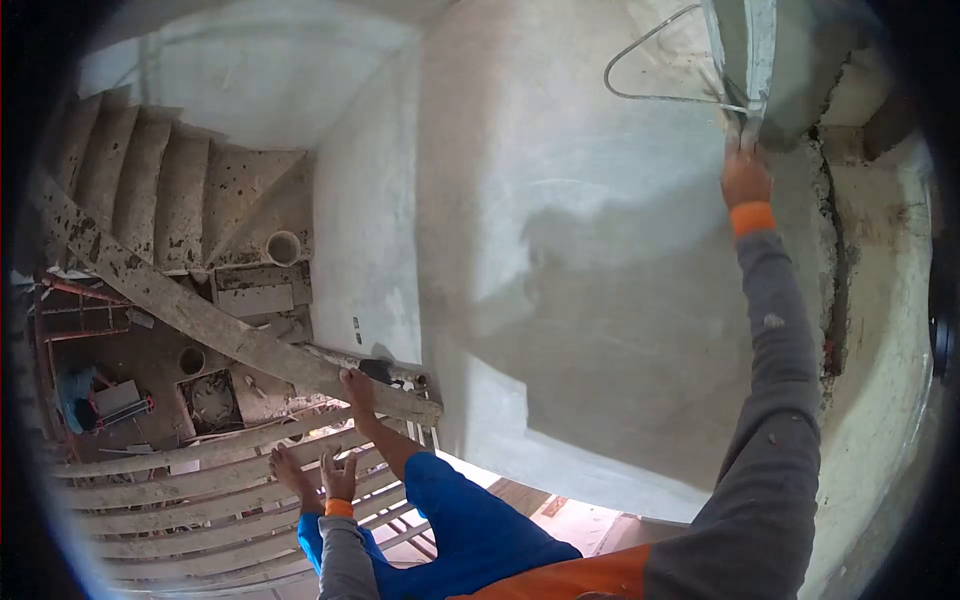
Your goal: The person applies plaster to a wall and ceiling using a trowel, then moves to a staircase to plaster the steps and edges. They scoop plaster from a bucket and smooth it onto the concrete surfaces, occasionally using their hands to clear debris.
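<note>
My right hand (746,180) is raised at the upper right, its fingers closed around the lower end of a long grey channel-shaped bar (742,50) with whitish edges. The bar's upper part runs out of view. A thin grey cable (612,75) loops out beside it, against the smooth plastered wall (600,240). Low on the left, my left hand (338,476) has its fingers apart and holds nothing. It is near my bare feet (362,390), which are on the wooden slats (200,490).
A stained curved board (200,312) crosses the left side. Beyond it are concrete stairs (150,190) and a bucket (283,248). Far below, a person (76,400) is beside a light box-like object. A rough crack (832,220) runs down the wall at right; gaps show between the slats.
</note>
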Motion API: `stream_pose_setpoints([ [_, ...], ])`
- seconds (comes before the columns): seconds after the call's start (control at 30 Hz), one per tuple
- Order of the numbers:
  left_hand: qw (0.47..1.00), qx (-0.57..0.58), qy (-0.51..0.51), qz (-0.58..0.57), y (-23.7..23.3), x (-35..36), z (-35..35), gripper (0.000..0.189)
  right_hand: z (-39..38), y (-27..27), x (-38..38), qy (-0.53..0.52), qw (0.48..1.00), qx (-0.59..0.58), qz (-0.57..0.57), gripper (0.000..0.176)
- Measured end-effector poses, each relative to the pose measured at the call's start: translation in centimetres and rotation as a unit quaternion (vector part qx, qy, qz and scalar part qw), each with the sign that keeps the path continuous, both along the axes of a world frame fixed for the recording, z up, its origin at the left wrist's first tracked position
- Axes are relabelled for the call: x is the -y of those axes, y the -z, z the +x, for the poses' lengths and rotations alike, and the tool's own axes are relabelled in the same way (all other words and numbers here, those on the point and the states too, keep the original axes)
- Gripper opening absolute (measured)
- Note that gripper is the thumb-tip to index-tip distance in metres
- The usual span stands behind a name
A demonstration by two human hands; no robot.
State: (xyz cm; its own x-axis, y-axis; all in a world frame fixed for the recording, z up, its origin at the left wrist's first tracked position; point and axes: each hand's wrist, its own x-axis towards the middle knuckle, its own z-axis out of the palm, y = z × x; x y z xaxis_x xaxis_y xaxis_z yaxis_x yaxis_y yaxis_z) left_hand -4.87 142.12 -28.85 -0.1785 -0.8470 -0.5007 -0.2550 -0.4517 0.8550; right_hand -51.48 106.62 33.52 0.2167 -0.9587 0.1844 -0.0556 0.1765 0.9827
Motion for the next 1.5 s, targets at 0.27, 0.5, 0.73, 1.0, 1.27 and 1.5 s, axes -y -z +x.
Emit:
stream_pose_setpoints([
  [0.27,0.999,-0.041,-0.015,0.029,-2.8,2.0,-0.7,0.040,-2.4,0.3,5.0,0.092,0.995,-0.026,-0.024,0.018],
  [0.5,0.999,-0.043,0.007,0.024,-1.5,1.3,-1.1,0.042,-7.0,0.4,5.1,0.099,0.994,-0.024,-0.025,0.022],
  [0.73,0.999,-0.050,0.014,0.009,-1.8,0.8,-0.9,0.043,-8.6,1.0,2.8,0.064,0.998,0.004,0.008,0.033],
  [1.0,0.999,0.001,0.010,-0.039,-1.3,-1.3,-0.8,0.043,-6.3,2.2,2.5,-0.019,1.000,0.007,0.021,0.033],
  [1.27,0.999,0.000,0.037,-0.008,-1.6,-0.9,-0.5,0.045,-9.3,0.2,5.0,0.040,0.998,0.015,-0.036,0.023],
  [1.5,0.998,0.045,0.038,-0.028,-0.4,-2.0,-0.5,0.045,-8.7,1.2,4.7,0.192,0.974,0.110,-0.041,0.030],
])
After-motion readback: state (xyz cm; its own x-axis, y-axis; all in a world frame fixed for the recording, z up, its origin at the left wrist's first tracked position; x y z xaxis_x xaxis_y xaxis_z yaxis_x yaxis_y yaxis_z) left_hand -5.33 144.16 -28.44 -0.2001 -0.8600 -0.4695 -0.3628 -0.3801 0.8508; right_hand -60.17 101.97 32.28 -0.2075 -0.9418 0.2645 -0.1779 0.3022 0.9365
